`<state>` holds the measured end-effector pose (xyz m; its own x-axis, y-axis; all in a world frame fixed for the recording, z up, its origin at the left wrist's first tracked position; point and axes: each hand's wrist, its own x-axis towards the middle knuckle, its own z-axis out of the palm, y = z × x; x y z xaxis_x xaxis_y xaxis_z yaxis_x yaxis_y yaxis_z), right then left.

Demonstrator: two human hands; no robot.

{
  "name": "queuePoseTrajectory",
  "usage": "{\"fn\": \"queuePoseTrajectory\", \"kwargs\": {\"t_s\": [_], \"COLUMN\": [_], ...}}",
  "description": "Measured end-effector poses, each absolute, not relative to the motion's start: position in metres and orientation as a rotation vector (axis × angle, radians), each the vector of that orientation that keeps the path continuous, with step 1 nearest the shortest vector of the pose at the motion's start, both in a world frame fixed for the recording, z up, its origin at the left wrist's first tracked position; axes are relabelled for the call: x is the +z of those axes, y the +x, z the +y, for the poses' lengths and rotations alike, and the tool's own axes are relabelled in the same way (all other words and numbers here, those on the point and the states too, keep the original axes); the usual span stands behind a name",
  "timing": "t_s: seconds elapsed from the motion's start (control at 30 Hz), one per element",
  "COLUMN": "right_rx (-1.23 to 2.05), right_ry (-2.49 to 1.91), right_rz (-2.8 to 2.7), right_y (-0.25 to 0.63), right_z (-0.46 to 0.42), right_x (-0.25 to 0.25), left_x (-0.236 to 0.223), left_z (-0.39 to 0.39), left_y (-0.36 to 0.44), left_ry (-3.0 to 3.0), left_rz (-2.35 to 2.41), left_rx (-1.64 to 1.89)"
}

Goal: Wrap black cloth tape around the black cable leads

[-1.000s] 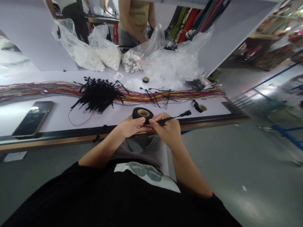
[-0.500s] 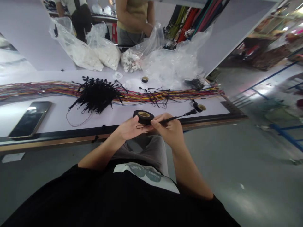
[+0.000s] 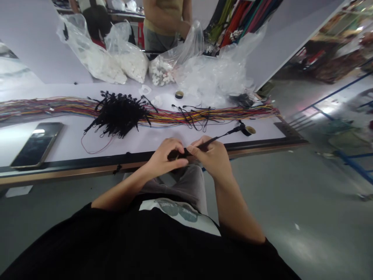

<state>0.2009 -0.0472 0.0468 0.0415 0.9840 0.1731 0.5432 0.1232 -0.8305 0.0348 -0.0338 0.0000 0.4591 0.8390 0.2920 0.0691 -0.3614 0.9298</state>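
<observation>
Just over the front edge of the table, my right hand pinches a short black cable. The cable's connector end points up and right, close to a small tape roll on the tabletop. My left hand curls around a roll of black tape, and its fingers cover most of it. Fingertips of both hands nearly meet at the cable's near end, where a dark strip lies between them. Whether the tape touches the cable there, I cannot tell.
A heap of black cables lies on long coloured wires. Several loose cables are to its right. A phone lies at left, a tape roll behind. Plastic bags line the back, with another person beyond.
My left hand has turned over the tape roll, which faced up before and is now mostly hidden. The cable in my right hand has shifted slightly right and up.
</observation>
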Motion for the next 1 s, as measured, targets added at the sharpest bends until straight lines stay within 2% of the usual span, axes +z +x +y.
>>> {"fn": "queuePoseTrajectory", "kwargs": {"t_s": [0.1,0.37,0.5,0.63,0.73,1.0], "right_rx": [0.693,0.731,0.595,0.618,0.712,0.792], "right_ry": [-1.497,-1.391,-1.444,-1.342,-1.306,-1.523], "right_rz": [-1.622,-1.628,-1.626,-1.701,-1.743,-1.507], "right_y": [0.197,0.187,0.189,0.192,0.192,0.198], "right_z": [-0.048,-0.05,-0.048,-0.046,-0.046,-0.046], "right_x": [0.045,0.033,0.033,0.035,0.037,0.045], "left_x": [0.002,-0.001,-0.002,-0.001,-0.002,-0.001], "left_z": [-0.03,-0.032,-0.037,-0.028,-0.018,-0.034], "left_y": [0.043,0.052,0.053,0.045,0.04,0.034], "left_ry": [1.627,1.613,1.252,0.962,1.033,1.35], "left_rz": [1.026,1.129,0.988,0.694,0.649,0.619], "left_rx": [1.022,1.177,1.192,0.957,0.864,1.068]}}
